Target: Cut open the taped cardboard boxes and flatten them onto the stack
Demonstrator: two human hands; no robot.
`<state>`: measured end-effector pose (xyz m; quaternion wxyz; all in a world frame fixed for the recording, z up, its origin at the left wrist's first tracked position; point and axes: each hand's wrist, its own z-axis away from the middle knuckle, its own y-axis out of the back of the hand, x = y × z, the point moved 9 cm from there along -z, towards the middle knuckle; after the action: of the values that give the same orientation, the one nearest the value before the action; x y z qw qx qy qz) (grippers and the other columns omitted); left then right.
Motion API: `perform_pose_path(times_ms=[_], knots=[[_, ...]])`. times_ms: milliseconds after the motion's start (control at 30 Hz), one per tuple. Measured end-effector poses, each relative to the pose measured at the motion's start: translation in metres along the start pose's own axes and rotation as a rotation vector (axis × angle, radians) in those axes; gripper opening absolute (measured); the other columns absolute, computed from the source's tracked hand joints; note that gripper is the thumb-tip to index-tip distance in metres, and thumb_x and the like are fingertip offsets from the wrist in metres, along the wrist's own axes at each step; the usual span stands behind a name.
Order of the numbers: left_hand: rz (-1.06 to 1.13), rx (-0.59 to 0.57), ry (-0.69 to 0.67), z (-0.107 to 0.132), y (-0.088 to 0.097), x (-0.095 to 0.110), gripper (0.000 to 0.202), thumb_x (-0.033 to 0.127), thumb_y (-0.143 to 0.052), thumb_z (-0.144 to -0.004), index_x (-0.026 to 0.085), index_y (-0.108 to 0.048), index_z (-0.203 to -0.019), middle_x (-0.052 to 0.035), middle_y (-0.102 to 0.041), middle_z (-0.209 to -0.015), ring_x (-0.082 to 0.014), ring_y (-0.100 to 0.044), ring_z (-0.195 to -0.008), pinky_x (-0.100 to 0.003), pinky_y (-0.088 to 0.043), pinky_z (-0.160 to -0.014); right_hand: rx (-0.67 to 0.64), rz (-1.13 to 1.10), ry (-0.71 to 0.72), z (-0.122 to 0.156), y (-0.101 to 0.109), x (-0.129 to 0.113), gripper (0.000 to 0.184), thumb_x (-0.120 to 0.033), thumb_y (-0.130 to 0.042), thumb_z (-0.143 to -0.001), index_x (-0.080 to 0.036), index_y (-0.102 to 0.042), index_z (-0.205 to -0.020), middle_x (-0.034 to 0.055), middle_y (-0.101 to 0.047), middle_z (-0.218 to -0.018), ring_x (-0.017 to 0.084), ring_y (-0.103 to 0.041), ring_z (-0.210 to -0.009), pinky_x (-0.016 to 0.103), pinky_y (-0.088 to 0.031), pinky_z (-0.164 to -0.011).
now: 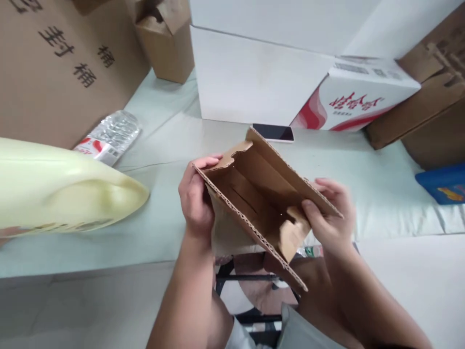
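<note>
open carton (254,194); left hand (196,195), right hand (334,213): grip closed on it; phone (273,132), white box (259,72) beyond

The open cardboard box (259,194) is between the left hand (196,194) and the right hand (334,218), nearer than the smartphone (273,132), which lies on the surface (163,140) before a carton (254,77); a plastic bottle (114,134) lies to the smartphone's left

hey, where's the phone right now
In the head view, the phone lies right of centre on the pale cloth, between the held cardboard box and the large white box.
</note>
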<state>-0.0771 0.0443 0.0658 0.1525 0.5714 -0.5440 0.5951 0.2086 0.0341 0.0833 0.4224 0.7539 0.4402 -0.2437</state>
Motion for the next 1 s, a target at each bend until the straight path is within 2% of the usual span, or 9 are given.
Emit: perform_pose_path(times_ms=[133,267,367,467,567,667,733,833,1000], knots=[[-0.113,-0.067,-0.067,0.004,-0.016,-0.002,0.031,0.042,-0.052,-0.098,0.025,-0.075,-0.088,-0.0047,-0.072,-0.1,-0.0238,-0.065,-0.112,-0.037,-0.046,-0.114,-0.169,-0.176,-0.027,0.007,-0.008,0.014,0.047,-0.034,-0.067,-0.089,-0.042,-0.057,-0.133,0.0037,-0.071,-0.12,0.027,-0.073,-0.107,0.047,-0.064,-0.089],[-0.204,-0.073,-0.038,0.001,-0.021,-0.021,0.02,0.047,-0.064,-0.092,0.03,-0.074,-0.093,-0.0022,-0.069,-0.095,-0.0224,-0.066,-0.107,-0.036,-0.049,-0.11,-0.256,-0.239,0.096,0.013,-0.008,0.01,0.038,-0.038,-0.064,-0.093,-0.044,-0.061,-0.13,0.005,-0.066,-0.129,0.029,-0.067,-0.121,0.052,-0.059,-0.1],[-0.238,-0.122,-0.126,-0.004,-0.025,-0.031,0.038,0.053,-0.08,-0.079,0.03,-0.071,-0.109,-0.0024,-0.069,-0.101,-0.0228,-0.068,-0.1,-0.036,-0.055,-0.096,-0.303,-0.274,0.232,0.018,-0.007,0.004,0.046,-0.056,-0.067,-0.089,-0.038,-0.066,-0.131,0.0097,-0.06,-0.131,0.032,-0.063,-0.123,0.055,-0.057,-0.102],[-0.256,-0.154,-0.241,-0.007,-0.027,-0.033,0.048,0.053,-0.084,-0.077,0.035,-0.068,-0.118,-0.0019,-0.067,-0.114,-0.0223,-0.068,-0.105,-0.037,-0.056,-0.097,-0.38,-0.345,0.283,0.021,-0.009,0.003,0.062,-0.073,-0.061,-0.087,-0.035,-0.066,-0.135,0.0102,-0.055,-0.133,0.032,-0.06,-0.125,0.054,-0.055,-0.104],[-0.246,-0.216,-0.311,-0.007,-0.032,-0.029,0.049,0.052,-0.084,-0.078,0.035,-0.069,-0.122,-0.0001,-0.064,-0.125,-0.0193,-0.067,-0.107,-0.039,-0.055,-0.103,-0.39,-0.362,0.247,0.021,-0.01,0.007,0.044,-0.058,-0.055,-0.096,-0.038,-0.068,-0.133,0.0075,-0.055,-0.133,0.03,-0.058,-0.127,0.052,-0.054,-0.106],[-0.301,-0.252,-0.288,-0.008,-0.036,-0.029,0.031,0.049,-0.08,-0.084,0.029,-0.079,-0.108,-0.001,-0.067,-0.121,-0.0193,-0.063,-0.118,-0.038,-0.049,-0.112,-0.348,-0.368,0.223,0.021,-0.01,0.008,0.037,-0.042,-0.058,-0.096,-0.039,-0.068,-0.131,0.0065,-0.054,-0.134,0.03,-0.057,-0.127,0.052,-0.053,-0.106],[-0.302,-0.223,-0.273,-0.009,-0.035,-0.029,0.022,0.044,-0.083,-0.081,0.026,-0.081,-0.093,-0.0018,-0.069,-0.114,-0.019,-0.062,-0.118,-0.034,-0.048,-0.111,-0.333,-0.37,0.207,0.022,-0.011,0.008,0.035,-0.042,-0.058,-0.096,-0.038,-0.07,-0.128,0.0064,-0.054,-0.134,0.03,-0.057,-0.127,0.055,-0.051,-0.107],[-0.178,-0.186,-0.177,-0.011,-0.033,-0.035,0.018,0.029,-0.085,-0.076,0.024,-0.076,-0.091,-0.0007,-0.07,-0.098,-0.0159,-0.065,-0.093,-0.03,-0.053,-0.093,-0.322,-0.346,0.207,0.021,-0.012,0.01,0.032,-0.048,-0.056,-0.096,-0.035,-0.073,-0.12,0.0072,-0.054,-0.133,0.032,-0.056,-0.128,0.06,-0.047,-0.112],[-0.108,-0.082,0.032,-0.01,-0.035,-0.047,0.03,-0.008,-0.048,-0.09,0.02,-0.06,-0.09,0.0035,-0.065,-0.076,-0.0097,-0.056,-0.067,-0.022,-0.045,-0.07,-0.343,-0.327,0.233,0.014,-0.013,0.015,0.041,-0.057,-0.051,-0.097,-0.029,-0.074,-0.115,0.0102,-0.055,-0.132,0.034,-0.054,-0.132,0.064,-0.042,-0.118]])
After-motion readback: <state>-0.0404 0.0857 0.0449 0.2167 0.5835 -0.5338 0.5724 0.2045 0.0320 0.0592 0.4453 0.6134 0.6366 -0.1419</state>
